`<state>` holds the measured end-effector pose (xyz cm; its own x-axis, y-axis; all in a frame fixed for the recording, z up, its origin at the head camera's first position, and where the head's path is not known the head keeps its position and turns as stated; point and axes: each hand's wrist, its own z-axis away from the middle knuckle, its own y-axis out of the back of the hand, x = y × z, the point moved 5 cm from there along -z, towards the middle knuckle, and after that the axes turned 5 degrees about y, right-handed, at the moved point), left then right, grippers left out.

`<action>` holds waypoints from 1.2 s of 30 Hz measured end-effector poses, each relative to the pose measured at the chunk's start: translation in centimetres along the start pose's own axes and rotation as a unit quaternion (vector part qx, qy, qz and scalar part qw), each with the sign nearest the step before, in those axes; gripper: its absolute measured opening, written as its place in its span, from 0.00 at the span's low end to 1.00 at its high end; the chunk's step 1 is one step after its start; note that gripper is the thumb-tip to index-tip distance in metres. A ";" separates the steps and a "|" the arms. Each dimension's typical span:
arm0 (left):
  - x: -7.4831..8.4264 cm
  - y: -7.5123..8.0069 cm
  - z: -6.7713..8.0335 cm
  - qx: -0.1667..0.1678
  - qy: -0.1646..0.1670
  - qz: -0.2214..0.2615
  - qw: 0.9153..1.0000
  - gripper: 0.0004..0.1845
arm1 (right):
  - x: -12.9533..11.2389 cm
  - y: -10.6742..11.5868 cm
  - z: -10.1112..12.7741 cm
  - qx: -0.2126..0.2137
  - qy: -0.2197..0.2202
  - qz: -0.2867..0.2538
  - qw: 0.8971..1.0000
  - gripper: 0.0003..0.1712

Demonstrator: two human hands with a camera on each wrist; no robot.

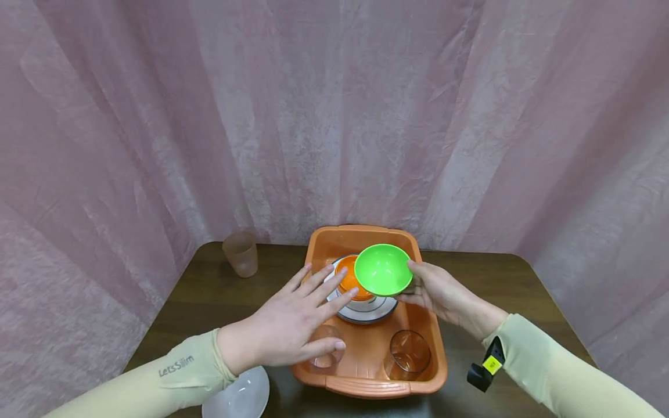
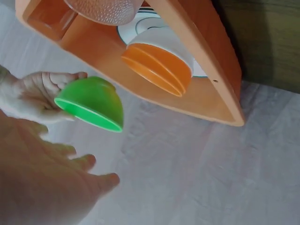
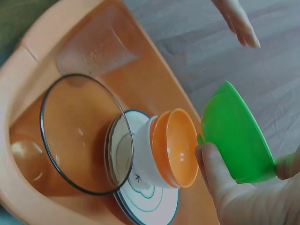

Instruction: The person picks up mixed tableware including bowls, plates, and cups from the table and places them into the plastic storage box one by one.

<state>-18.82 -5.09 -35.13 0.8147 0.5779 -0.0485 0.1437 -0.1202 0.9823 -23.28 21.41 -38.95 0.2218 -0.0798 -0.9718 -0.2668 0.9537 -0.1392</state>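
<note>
My right hand (image 1: 441,293) grips a green bowl (image 1: 383,270) by its right side, holding it above an orange tub (image 1: 366,363). Thumb and fingers pinch the bowl near its rim and base, as the right wrist view shows. My left hand (image 1: 295,322) hangs over the tub's left side with straight, spread fingers, apart from the green bowl. Inside the tub, orange bowls (image 3: 182,150) sit nested in a white bowl (image 3: 143,152) on white plates (image 1: 368,313) with dark rims. A clear glass (image 1: 410,354) stands at the tub's near right; a translucent cup (image 3: 96,49) stands near left.
A frosted cup (image 1: 241,255) stands on the dark wooden table (image 1: 486,290) at the back left. A white dish (image 1: 243,395) lies at the near left, partly under my left sleeve. Behind the table hangs a pink curtain (image 1: 334,116).
</note>
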 end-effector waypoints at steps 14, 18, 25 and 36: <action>1.4 -2.1 0.0 -0.017 -0.058 -0.018 0.998 0.43 | 1.0 0.3 -3.1 0.049 -0.019 0.052 0.997 0.33; 1.2 -2.1 -0.2 -0.028 -0.054 -0.014 0.998 0.43 | 1.1 0.1 -3.9 0.050 -0.027 0.069 0.996 0.33; 1.1 -2.2 -0.5 -0.025 -0.056 -0.023 0.998 0.42 | 1.0 -0.1 -4.8 0.049 -0.042 0.125 0.990 0.29; 0.8 -2.4 -0.6 -0.033 -0.051 -0.011 0.998 0.42 | 1.6 -0.4 -5.9 0.069 -0.056 0.166 0.982 0.27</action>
<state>-18.81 -3.87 -37.45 0.8649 0.4946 -0.0858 0.1283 -0.0527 0.9903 -28.36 19.23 -41.61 0.2477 0.2676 -0.9311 -0.2149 0.9523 0.2165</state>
